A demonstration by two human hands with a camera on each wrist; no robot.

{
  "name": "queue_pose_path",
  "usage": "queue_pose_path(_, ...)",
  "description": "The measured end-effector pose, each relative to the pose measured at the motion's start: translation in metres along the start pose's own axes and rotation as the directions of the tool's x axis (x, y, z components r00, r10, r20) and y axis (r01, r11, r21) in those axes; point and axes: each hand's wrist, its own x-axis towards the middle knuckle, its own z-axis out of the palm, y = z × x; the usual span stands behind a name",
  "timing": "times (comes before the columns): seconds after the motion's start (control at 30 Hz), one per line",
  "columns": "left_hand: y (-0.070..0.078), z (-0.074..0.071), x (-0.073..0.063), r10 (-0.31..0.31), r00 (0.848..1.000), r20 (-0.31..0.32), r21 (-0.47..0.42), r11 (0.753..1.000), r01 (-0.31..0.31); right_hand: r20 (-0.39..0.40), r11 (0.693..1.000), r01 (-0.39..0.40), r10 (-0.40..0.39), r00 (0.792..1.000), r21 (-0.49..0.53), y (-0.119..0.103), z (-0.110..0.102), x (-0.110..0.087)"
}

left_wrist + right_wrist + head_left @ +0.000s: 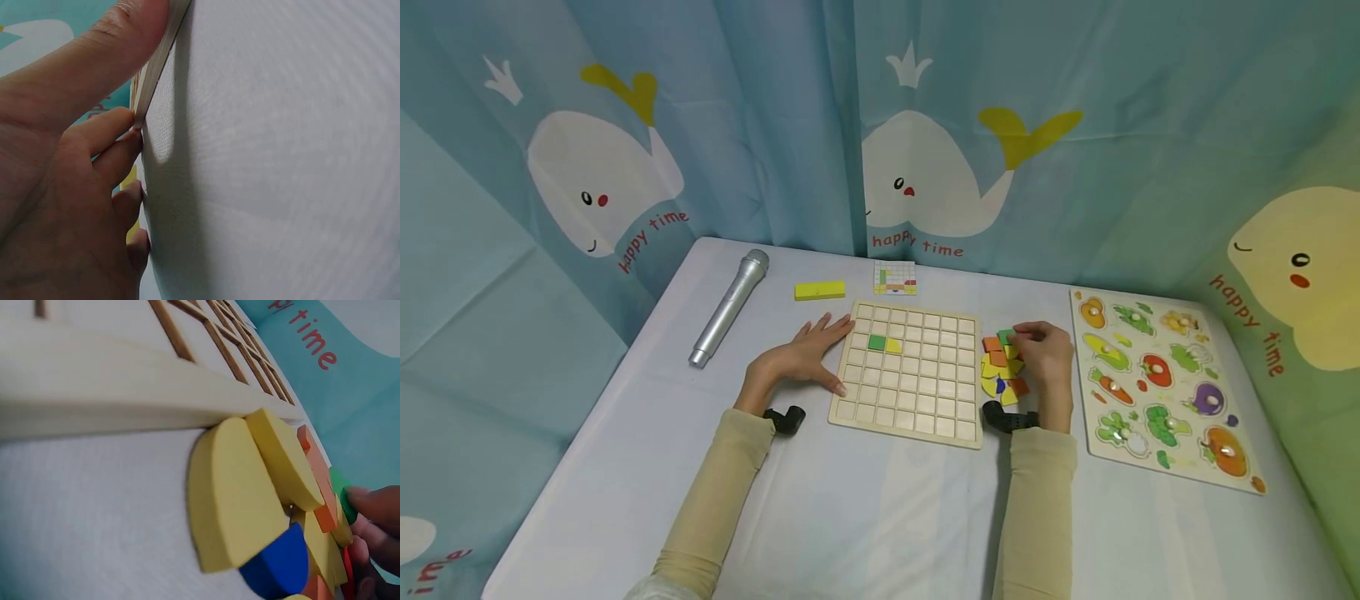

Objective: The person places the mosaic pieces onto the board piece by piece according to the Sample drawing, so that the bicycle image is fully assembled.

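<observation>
A wooden grid board (917, 396) lies flat on the table. Two pieces sit side by side in its upper left: a green square (877, 342) and a yellow rounded piece (893, 346). My left hand (801, 358) rests against the board's left edge with fingers spread; in the left wrist view the thumb (125, 37) lies on the rim. Along the right edge is a pile of orange, yellow, blue and red pieces (237, 494). At its far end my right hand (1045, 354) pinches a green piece (341, 490), partly hidden by the thumb.
Behind the board are a small pattern card (895, 279) and a yellow bar (820, 290). A silver microphone (728, 310) lies at the left. On the right is a vegetable puzzle board (1138, 400). Curtains (797, 125) hang around the table.
</observation>
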Motion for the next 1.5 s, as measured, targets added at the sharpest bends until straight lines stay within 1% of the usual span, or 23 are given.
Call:
queue_pose_path(0.17, -0.001, 0.0, 0.0, 0.001, 1.0, -0.003, 0.003, 1.0, -0.001, -0.043, 1.0, 0.017, -0.017, 0.999, 0.018, -0.001, 0.001, 0.0)
queue_pose_path(0.3, 0.0, 0.001, 0.0, 0.002, 1.0, -0.003, 0.002, 1.0, -0.002, -0.048, 0.998, 0.052, -0.051, 0.998, 0.026, -0.006, 0.0, -0.002)
queue_pose_path(0.5, 0.0, 0.0, 0.0, 0.002, 1.0, -0.004, -0.006, 1.0, -0.002, -0.004, 0.992, 0.119, -0.119, 0.993, 0.05, -0.02, 0.002, -0.008)
queue_pose_path(0.67, 0.0, 0.0, 0.0, -0.004, 1.0, -0.002, -0.001, 1.0, 0.004, 0.017, 0.98, 0.188, -0.189, 0.982, 0.071, -0.029, 0.008, -0.012)
queue_pose_path(0.73, 0.0, 0.0, 0.0, -0.006, 1.0, -0.001, -0.003, 1.0, 0.006, 0.039, 0.976, 0.203, -0.206, 0.978, 0.073, -0.033, 0.01, -0.013)
queue_pose_path(0.87, -0.001, 0.0, 0.001, -0.009, 1.0, 0.0, -0.003, 1.0, 0.009, 0.115, 0.974, 0.203, -0.213, 0.97, 0.097, -0.04, 0.015, -0.015)
queue_pose_path(1.03, -0.002, 0.0, 0.002, -0.013, 1.0, 0.004, 0.001, 1.0, 0.013, 0.204, 0.966, 0.209, -0.237, 0.95, 0.151, -0.049, 0.022, -0.019)
queue_pose_path(1.17, 0.0, 0.0, 0.001, -0.011, 1.0, 0.008, 0.0, 1.0, 0.011, 0.256, 0.951, 0.249, -0.291, 0.922, 0.184, -0.053, 0.029, -0.021)
queue_pose_path(1.27, 0.001, 0.0, 0.0, -0.006, 1.0, 0.009, -0.003, 1.0, 0.006, 0.296, 0.941, 0.26, -0.317, 0.901, 0.216, -0.053, 0.033, -0.021)
queue_pose_path(1.37, 0.001, -0.001, 0.0, 0.0, 1.0, 0.011, -0.003, 1.0, 0.0, 0.329, 0.939, 0.254, -0.322, 0.888, 0.233, -0.053, 0.035, -0.022)
queue_pose_path(1.5, 0.0, -0.001, 0.001, -0.001, 1.0, 0.011, -0.006, 1.0, 0.001, 0.369, 0.939, 0.259, -0.329, 0.869, 0.227, -0.055, 0.039, -0.022)
